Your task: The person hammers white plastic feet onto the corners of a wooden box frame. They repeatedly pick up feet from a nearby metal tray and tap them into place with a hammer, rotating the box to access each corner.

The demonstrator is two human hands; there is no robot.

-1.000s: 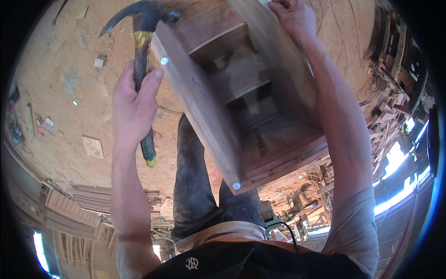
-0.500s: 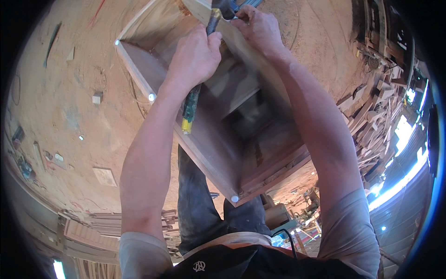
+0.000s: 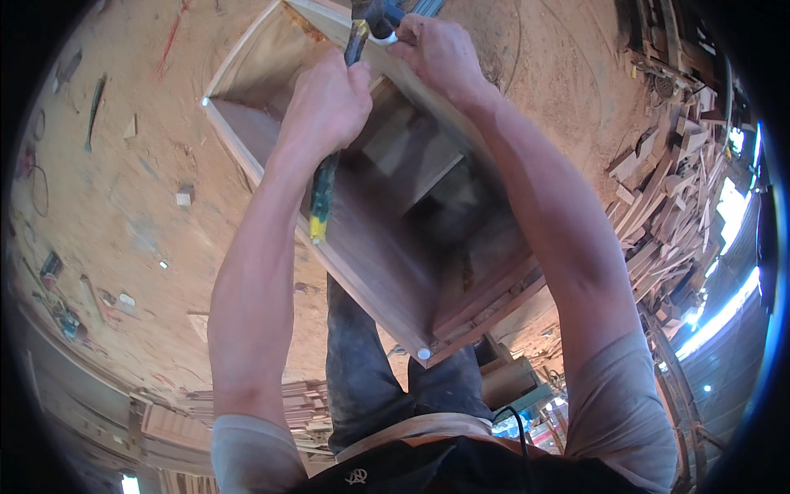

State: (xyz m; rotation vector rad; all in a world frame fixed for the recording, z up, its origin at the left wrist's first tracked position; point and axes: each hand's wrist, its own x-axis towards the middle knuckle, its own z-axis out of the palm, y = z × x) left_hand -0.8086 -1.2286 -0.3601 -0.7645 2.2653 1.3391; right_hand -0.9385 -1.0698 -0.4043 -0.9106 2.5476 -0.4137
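Note:
My left hand [image 3: 327, 105] is closed round a hammer [image 3: 323, 196] by its dark, yellow-banded handle. The dark hammer head sits low over the far edge of an open wooden box [image 3: 383, 292]. Beside that head, my right hand [image 3: 440, 59] pinches a small white round pad [image 3: 385, 38] against the box's far corner area. Another white pad [image 3: 424, 353] shows on the near corner, and one more white pad [image 3: 205, 101] on the left corner. The box tilts against my legs; a divider and dark recess show inside. My forearms hide parts of both side edges.
A dusty brown floor carries a small wood block [image 3: 184, 195] and a dark thin bar [image 3: 95, 114]. Heaped wood offcuts [image 3: 658, 193] lie to the right. Stacked boards [image 3: 255, 401] stand at lower left, a greenish machine [image 3: 518, 387] at lower right.
Both hands and the hammer have shifted a little left. The view has moved slightly, so the floor things appear lower and further right. A white pad on the left edge is now behind my forearm.

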